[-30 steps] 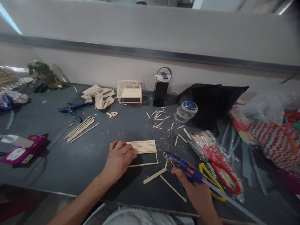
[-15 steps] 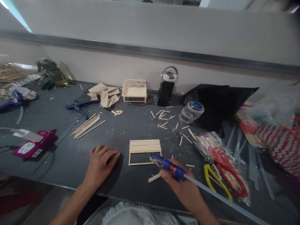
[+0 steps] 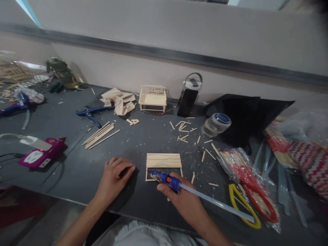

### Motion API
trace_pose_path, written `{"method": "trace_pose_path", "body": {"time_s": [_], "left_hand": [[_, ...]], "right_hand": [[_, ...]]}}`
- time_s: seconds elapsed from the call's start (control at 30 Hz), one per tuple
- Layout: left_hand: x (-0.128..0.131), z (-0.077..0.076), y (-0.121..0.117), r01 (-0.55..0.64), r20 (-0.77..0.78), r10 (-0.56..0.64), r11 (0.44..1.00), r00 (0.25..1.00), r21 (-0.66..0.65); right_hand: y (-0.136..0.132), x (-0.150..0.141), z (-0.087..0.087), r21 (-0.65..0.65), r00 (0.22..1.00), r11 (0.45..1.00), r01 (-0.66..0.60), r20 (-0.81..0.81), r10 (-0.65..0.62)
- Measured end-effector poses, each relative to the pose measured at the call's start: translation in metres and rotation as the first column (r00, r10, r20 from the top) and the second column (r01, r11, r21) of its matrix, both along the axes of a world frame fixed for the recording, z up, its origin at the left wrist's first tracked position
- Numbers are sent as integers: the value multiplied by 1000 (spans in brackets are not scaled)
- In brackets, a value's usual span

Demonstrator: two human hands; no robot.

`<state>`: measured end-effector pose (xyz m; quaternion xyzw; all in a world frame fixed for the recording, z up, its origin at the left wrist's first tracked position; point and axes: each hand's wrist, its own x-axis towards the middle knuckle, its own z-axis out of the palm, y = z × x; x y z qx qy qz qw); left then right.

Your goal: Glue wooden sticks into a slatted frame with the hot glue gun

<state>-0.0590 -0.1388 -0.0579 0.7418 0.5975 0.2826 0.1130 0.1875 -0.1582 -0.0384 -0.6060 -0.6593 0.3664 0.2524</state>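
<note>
My right hand (image 3: 183,196) grips a blue hot glue gun (image 3: 165,178) with a long translucent glue stick (image 3: 217,201) sticking out of its back. The gun's tip is over the left part of a small wooden stick frame (image 3: 163,160). Several sticks lie side by side across the frame's far half; its near half is an open gap. My left hand (image 3: 115,177) rests on the table left of the frame, fingers curled and thumb tip near the index finger, with nothing seen in it. Behind my right hand a short stick is mostly hidden.
Loose sticks (image 3: 101,136) and blue cutters (image 3: 93,112) lie left. A small wooden model (image 3: 153,99), a phone (image 3: 188,103) and a jar (image 3: 216,124) stand at the back. Yellow-handled scissors (image 3: 243,208) and bagged sticks (image 3: 238,167) lie right; a purple power strip (image 3: 42,153) sits left.
My right hand has moved the glue gun left along the frame, its tip now nearer the frame's left side. My left hand stays in place. The camera view has shifted slightly.
</note>
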Motion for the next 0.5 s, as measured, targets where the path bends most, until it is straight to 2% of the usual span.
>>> {"method": "trace_pose_path", "body": {"time_s": [0.17,0.5], "left_hand": [[0,-1,1,-11,59,12,1000,998,-28],[-1,-2,2,-7,78,9,999,997,-32]], "right_hand": [[-1,-2,-7,29,999,999,42,26,-43],[1,-2,-9,76,998,996,49,30,-52]]}}
